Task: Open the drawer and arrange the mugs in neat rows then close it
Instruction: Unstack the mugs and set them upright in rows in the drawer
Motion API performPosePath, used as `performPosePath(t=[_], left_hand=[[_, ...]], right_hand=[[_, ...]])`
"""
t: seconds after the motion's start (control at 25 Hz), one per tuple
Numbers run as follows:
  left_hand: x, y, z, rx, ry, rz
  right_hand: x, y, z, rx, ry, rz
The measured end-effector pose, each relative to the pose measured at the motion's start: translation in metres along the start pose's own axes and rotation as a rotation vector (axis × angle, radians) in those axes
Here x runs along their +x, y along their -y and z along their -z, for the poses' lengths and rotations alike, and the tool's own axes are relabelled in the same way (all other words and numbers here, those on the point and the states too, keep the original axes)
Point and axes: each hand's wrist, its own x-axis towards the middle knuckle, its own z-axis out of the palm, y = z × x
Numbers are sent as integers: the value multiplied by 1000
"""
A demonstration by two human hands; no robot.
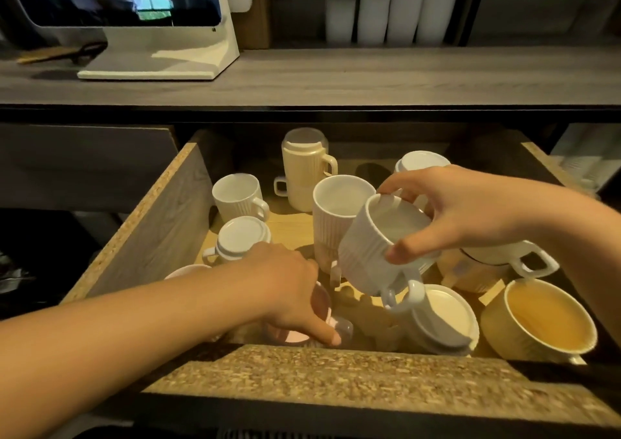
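Nearest: chipboard front edge of drawer [336, 371], drawer standing open toward viewer.

Left hand [285, 290]: extended down over front edge, fingers curled round pink mug [321, 300] at drawer front. Mug largely covered; orientation not determinable.

Right hand [470, 210]: well apart from left hand, raised above drawer floor, thumb and fingers clamped on rim and wall of white ribbed mug [369, 257]. Mug tilted, mouth facing up toward right hand, handle hanging downward.

Directly below the mug in right hand: overturned cream mug [440, 317], base up, tilted. Below right forearm, right of overturned cream mug: wide cream cup [544, 317], mouth up, tilted. Under right wrist: low white cup [517, 257] with square handle, seated on another vessel.

Left of left forearm: pale rim [186, 269], mostly hidden.

Between hands: tall white mug [336, 203], ribbed, upright, just behind white ribbed mug; contact not determinable.

Beyond left hand: inverted white mug [240, 237], then upright white mug [237, 196].

Beyond both hands, at drawer rear: tall cream stack [304, 176] capped by inverted clear cup [304, 139]. Beyond right hand: second inverted mug [421, 163], base up.

Farthest: grey countertop [336, 79], white display stand [168, 45] on it beyond left hand, white cylinders [403, 5] beyond right hand.
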Motion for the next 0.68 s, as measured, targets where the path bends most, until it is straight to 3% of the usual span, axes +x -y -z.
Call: performPosePath(t=[0.32,0.52,0.68], left_hand=[[10,29,-2,-69,-64,-95],[13,56,-1,-80,-6,-273],[7,69,3,-277,15,-249]], right_hand=[[3,3,-15,-162,19,8],[2,11,-30,-459,-38,110],[6,12,-43,-524,-25,153]])
